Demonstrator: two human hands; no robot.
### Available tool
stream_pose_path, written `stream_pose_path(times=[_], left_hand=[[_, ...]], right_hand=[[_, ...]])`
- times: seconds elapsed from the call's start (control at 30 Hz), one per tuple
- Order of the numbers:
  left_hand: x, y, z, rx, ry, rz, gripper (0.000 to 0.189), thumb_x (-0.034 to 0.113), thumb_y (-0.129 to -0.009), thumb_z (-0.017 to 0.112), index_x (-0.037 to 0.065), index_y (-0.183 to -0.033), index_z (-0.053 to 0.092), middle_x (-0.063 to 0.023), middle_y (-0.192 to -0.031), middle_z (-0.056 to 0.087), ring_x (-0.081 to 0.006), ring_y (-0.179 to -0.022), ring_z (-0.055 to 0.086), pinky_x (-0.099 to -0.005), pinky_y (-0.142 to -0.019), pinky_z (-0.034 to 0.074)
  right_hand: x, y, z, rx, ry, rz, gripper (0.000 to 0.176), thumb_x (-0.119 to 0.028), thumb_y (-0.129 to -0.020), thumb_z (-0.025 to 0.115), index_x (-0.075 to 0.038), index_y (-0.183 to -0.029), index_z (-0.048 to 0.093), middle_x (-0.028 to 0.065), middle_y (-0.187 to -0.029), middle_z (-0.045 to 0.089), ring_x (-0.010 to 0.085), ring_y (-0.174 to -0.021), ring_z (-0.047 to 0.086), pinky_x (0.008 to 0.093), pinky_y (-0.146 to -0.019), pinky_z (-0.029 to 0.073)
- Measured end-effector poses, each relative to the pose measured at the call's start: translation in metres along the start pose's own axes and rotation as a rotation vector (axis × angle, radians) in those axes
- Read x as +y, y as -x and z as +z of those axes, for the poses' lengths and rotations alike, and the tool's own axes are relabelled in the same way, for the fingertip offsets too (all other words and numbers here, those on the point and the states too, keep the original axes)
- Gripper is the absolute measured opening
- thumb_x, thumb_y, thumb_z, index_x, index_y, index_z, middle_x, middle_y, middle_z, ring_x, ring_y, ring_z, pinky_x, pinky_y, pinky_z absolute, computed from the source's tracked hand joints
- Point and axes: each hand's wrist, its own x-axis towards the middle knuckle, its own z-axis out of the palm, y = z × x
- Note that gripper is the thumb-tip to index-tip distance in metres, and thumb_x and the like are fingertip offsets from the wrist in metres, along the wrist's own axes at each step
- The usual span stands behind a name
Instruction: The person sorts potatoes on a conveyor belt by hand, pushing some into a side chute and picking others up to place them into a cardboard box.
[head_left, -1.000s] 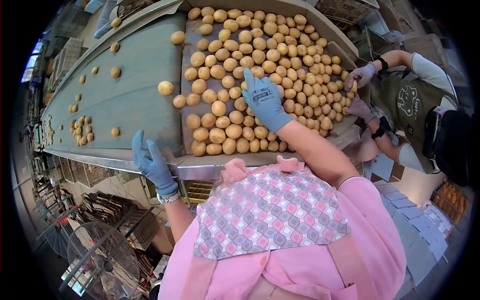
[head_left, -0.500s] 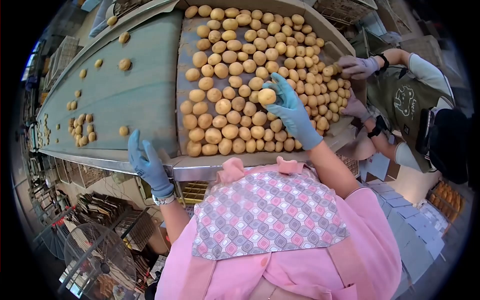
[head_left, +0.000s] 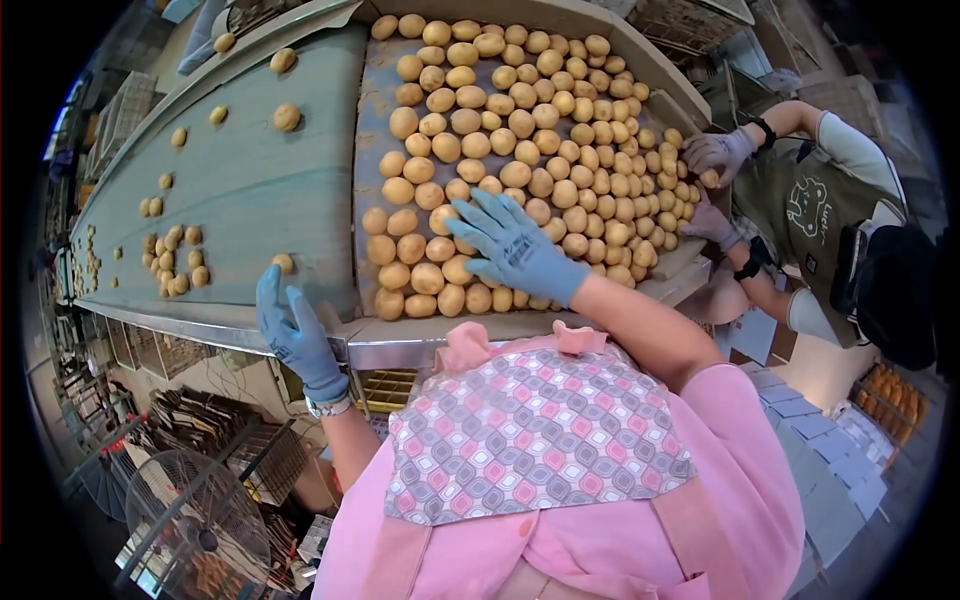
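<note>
A dense bed of yellow potatoes [head_left: 520, 120] covers the sorting table in front of me. My right hand [head_left: 510, 245], in a blue glove, lies flat with fingers spread over the nearest potatoes at the table's front. My left hand [head_left: 290, 325], also in a blue glove, rests open on the metal front rail [head_left: 200, 325] beside the green conveyor belt [head_left: 250, 180]. A single potato [head_left: 284, 263] lies on the belt just above its fingertips. Neither hand holds anything.
Scattered potatoes [head_left: 170, 265] ride the belt toward the left. A co-worker in grey gloves [head_left: 720, 150] handles potatoes at the table's right edge. A fan [head_left: 190, 520] and wire racks stand below left. My pink top and patterned scarf fill the lower view.
Half a second ago my right hand held a potato up; now it is down flat on the near potatoes, empty. The belt's potatoes have shifted. My left hand has barely moved.
</note>
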Motion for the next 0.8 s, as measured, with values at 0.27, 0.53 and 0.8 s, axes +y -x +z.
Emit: stream_pose_path(times=[0.27, 0.53, 0.8], left_hand=[[-0.003, 0.001, -0.004, 0.04, -0.004, -0.028, 0.035, 0.006, -0.105, 0.06, -0.004, -0.138, 0.069, -0.0205, -0.139, 0.07, -0.0365, -0.127, 0.066, -0.047, -0.111, 0.05], [-0.003, 0.002, -0.013, 0.029, -0.081, 0.007, 0.035, 0.003, -0.104, 0.06, -0.005, -0.137, 0.069, -0.0204, -0.14, 0.069, -0.0367, -0.129, 0.065, -0.0472, -0.111, 0.05], [-0.009, -0.002, -0.016, 0.045, -0.048, 0.005, 0.034, 0.003, -0.105, 0.059, -0.006, -0.136, 0.069, -0.0205, -0.139, 0.07, -0.0372, -0.13, 0.065, -0.0476, -0.112, 0.049]], right_hand=[[0.106, -0.076, 0.048, -0.357, 0.459, 0.429, 0.024, -0.014, -0.094, 0.073, -0.017, -0.118, 0.07, 0.0019, -0.111, 0.073, 0.0226, -0.103, 0.074, 0.0407, -0.076, 0.058], [0.138, -0.085, 0.051, -0.2, 0.148, 0.348, 0.018, -0.009, -0.092, 0.072, -0.01, -0.11, 0.07, 0.0094, -0.11, 0.071, 0.0278, -0.1, 0.072, 0.0427, -0.078, 0.06], [0.188, -0.145, -0.04, -0.031, 0.304, 0.157, 0.023, -0.008, -0.098, 0.067, -0.016, -0.119, 0.071, 0.0051, -0.106, 0.071, 0.0192, -0.092, 0.07, 0.0371, -0.074, 0.06]])
